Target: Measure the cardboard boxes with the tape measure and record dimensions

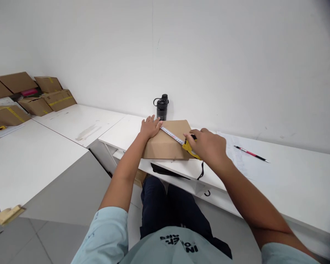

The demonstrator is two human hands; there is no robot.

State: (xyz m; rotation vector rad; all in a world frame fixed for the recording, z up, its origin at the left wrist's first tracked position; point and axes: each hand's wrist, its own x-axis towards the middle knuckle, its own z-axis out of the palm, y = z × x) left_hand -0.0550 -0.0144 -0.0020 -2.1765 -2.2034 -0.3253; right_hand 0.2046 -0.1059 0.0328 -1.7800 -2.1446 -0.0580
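Note:
A closed brown cardboard box (165,146) lies near the front edge of a white table (291,176). My left hand (150,127) rests flat on the box's far left corner, fingers stretched out, pinning the end of a white measuring tape blade (172,134). The blade runs diagonally across the box top to a yellow tape measure case (189,147). My right hand (207,145) is closed around that case at the box's near right corner. A black strap hangs from the case over the table edge.
A black bottle (161,107) stands just behind the box. A red and black pen (251,153) lies on paper sheets to the right. Several cardboard boxes (35,96) are stacked at the far left on adjoining white tables. The wall is close behind.

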